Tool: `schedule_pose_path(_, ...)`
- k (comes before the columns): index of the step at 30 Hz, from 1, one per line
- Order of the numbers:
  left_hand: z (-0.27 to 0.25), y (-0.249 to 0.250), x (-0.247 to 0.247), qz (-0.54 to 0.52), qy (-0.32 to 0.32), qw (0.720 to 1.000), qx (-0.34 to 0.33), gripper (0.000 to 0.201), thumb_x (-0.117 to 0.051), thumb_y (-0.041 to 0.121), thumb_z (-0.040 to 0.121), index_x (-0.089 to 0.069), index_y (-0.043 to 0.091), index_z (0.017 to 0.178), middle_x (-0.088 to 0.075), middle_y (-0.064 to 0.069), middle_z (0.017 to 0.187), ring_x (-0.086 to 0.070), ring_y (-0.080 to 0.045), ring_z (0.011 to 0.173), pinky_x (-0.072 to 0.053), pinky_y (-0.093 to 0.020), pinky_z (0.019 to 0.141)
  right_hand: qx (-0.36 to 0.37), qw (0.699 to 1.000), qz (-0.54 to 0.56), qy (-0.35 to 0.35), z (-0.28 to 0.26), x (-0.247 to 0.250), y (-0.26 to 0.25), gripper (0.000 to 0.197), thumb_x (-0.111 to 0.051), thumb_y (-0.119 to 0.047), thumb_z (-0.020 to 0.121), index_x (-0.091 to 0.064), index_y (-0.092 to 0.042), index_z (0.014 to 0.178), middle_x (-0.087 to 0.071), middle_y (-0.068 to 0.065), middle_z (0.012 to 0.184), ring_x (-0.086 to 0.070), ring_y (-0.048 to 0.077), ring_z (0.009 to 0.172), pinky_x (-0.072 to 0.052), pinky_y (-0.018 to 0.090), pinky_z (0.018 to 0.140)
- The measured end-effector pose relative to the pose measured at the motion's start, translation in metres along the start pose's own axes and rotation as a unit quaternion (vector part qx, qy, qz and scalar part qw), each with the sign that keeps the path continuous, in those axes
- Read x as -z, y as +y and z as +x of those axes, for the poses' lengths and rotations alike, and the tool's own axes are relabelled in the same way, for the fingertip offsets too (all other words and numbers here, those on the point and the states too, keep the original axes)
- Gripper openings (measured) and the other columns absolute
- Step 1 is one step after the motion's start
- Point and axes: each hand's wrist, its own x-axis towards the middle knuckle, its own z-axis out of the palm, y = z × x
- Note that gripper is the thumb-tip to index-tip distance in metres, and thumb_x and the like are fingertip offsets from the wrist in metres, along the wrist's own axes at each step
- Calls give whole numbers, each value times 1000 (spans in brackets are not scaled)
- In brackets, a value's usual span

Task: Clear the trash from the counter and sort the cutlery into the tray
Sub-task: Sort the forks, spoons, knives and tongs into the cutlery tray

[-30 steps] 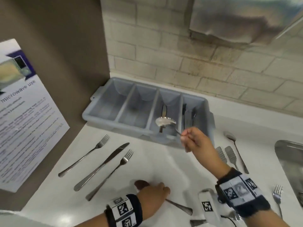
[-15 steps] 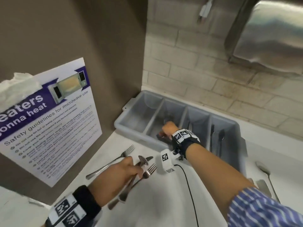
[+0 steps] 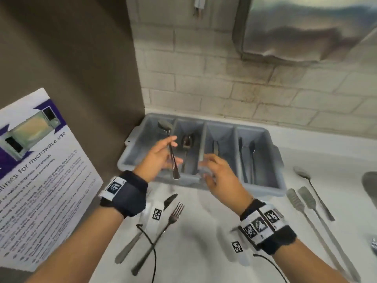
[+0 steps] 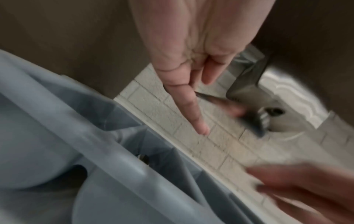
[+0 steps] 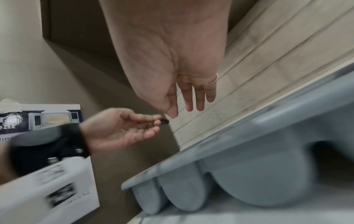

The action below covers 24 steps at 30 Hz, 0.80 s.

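Grey four-compartment cutlery tray (image 3: 263, 186) against the tiled wall as landmark. Left hand (image 3: 157, 158) above its near-left corner, pinching a spoon (image 3: 170, 150) by the handle, likely bound for the second compartment, beside another spoon (image 3: 186, 142). Right hand (image 3: 220, 176) over the front rim, slack, holding nothing. Fork (image 3: 163, 231) on the table (image 3: 204, 231) before the tray.

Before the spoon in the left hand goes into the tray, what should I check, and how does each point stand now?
1. Left hand grips the spoon by its handle: ok.
2. Spoon is over the tray: ok, above the two leftmost compartments.
3. Target compartment identified: ok, a second spoon lies in the second compartment from the left.
4. Right hand clear of the drop path: cannot tell, it hovers open at the tray's front edge.
5. Counter cutlery finished: not ok, a fork remains.
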Motion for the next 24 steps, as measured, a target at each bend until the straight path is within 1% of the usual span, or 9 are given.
schedule_pose_path(3, 46, -12, -12, 103, 20, 993, 49, 39, -34, 3, 97, -40, 10, 134, -42, -5, 108, -66, -9, 52, -55, -17, 40, -32, 996, -68, 46, -79, 21, 31, 33, -57, 4, 79, -65, -12, 106, -61, 12, 120, -55, 29, 112, -40, 32, 101)
schedule_pose_path(5, 67, -19, -23, 234, 4, 970, 59, 43, -35, -6, 93, -40, 3, 135, -44, -11, 108, -65, -16, 59, -56, -21, 42, -76, 989, -123, 35, -130, 28, 52, 42, -60, 13, 67, -70, -14, 97, -68, 10, 109, -63, 31, 99, -51, 39, 90)
schedule_pose_path(7, 84, -27, -30, 409, -38, 910, 53, 44, -37, -12, 88, -43, -4, 131, -54, -20, 117, -70, -29, 84, -59, -34, 65, -113, 979, -167, 11, -176, 33, 70, 53, -59, 19, 51, -72, -16, 88, -73, 6, 98, -69, 29, 83, -59, 41, 73)
schedule_pose_path(9, 98, -34, -37, 563, -78, 822, 36, 47, -44, -12, 83, -46, -4, 129, -56, -31, 124, -62, -42, 104, -53, -44, 86, -146, 966, -215, -14, -216, 36, 85, 58, -59, 15, 38, -74, -21, 82, -74, -1, 88, -70, 23, 71, -58, 32, 61)
schedule_pose_path(12, 113, -52, -44, 669, -128, 730, 55, 38, -46, -6, 86, -54, -7, 122, -58, -32, 124, -58, -42, 112, -47, -44, 94, -199, 950, -236, -47, -261, 41, 95, 64, -68, 14, 33, -72, -27, 83, -72, -7, 88, -67, 16, 67, -50, 23, 58)
schedule_pose_path(15, 116, -71, -44, 693, -167, 695, 92, 29, -52, 1, 87, -62, -8, 112, -62, -28, 120, -60, -38, 110, -47, -39, 94, -222, 939, -251, -69, -276, 48, 95, 57, -77, 9, 35, -69, -28, 77, -71, -8, 87, -64, 14, 63, -39, 18, 58)
schedule_pose_path(19, 110, -73, -45, 680, -167, 708, 89, 27, -54, 7, 86, -66, -2, 108, -64, -24, 119, -61, -36, 109, -48, -38, 95, -199, 930, -289, -112, -265, 56, 97, 33, -85, -5, 46, -65, -27, 61, -67, -10, 69, -62, 14, 57, -48, 25, 52)
schedule_pose_path(21, 97, -61, -47, 645, -141, 749, 58, 30, -50, 11, 90, -64, 3, 115, -62, -23, 125, -58, -37, 113, -46, -38, 97, -180, 919, -320, -144, -257, 58, 98, 30, -84, -9, 50, -61, -27, 56, -62, -11, 62, -58, 13, 55, -40, 23, 51)
schedule_pose_path(24, 58, -40, -49, 548, -51, 835, -16, 32, -51, 9, 89, -62, 11, 119, -59, -19, 129, -57, -36, 114, -44, -37, 99, -155, 906, -351, -178, -240, 57, 93, 31, -85, -15, 52, -57, -28, 58, -55, -10, 53, -52, 11, 52, -27, 19, 52)
